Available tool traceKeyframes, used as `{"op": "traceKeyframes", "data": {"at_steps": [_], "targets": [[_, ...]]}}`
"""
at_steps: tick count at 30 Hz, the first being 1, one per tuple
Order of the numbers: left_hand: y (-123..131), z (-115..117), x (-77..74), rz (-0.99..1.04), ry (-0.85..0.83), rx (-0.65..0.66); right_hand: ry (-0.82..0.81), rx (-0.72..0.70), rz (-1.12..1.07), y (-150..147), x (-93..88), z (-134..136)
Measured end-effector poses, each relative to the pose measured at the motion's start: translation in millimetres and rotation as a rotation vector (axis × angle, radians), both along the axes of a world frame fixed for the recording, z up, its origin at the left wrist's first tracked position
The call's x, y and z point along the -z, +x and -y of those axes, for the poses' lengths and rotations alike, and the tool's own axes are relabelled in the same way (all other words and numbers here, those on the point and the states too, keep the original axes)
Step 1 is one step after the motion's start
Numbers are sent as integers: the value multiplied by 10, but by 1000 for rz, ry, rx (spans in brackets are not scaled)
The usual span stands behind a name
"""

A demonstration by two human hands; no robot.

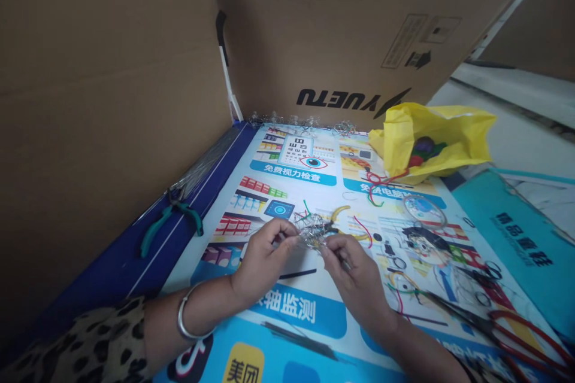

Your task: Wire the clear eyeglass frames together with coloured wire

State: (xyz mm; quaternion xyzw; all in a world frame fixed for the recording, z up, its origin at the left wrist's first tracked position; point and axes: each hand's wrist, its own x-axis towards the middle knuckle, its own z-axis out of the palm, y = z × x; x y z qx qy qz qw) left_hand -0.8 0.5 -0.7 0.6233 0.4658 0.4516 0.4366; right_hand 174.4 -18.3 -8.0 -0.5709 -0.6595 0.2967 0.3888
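The wire piece (311, 232), a small tangle of thin silvery wire, is held above the printed sheet (330, 318), and I take it as the centre of the clock. At eight o'clock, the left hand (265, 263) pinches its edge between thumb and finger; from between four and five o'clock, the right hand (357, 275) grips the lower right edge in the same way. Two opposite grips probably keep so light a thing from turning, and fingertips alone seem enough for it.

Close behind, between two and three o'clock, are the yellow-handled pliers (340, 212); whether they touch the wire, I cannot tell. At nine o'clock lie the teal-handled pliers (155, 230), and at ten o'clock the long loose wires (202, 164), perhaps put along the side to leave the middle free.

Farther, at twelve o'clock, other wire shapes (305, 124) stand in a row by the cardboard wall (269, 72), maybe to protect them from being crushed. The yellow bag (395, 137) opens at two o'clock, keeping coloured material together. The scissors (492, 326) lie at four o'clock, seemingly within the right arm's reach.
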Motion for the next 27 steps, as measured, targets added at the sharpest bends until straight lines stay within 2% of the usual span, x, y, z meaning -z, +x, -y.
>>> {"op": "traceKeyframes", "data": {"at_steps": [9,18,27], "targets": [[7,-36,25,5,-38,-17,-33,0,13,12,-24,14],[-11,-25,13,-57,18,-17,-47,49,7,-8,26,-1],[-71,-98,17,-70,22,-66,-25,22,21,10,38,-3]]}}
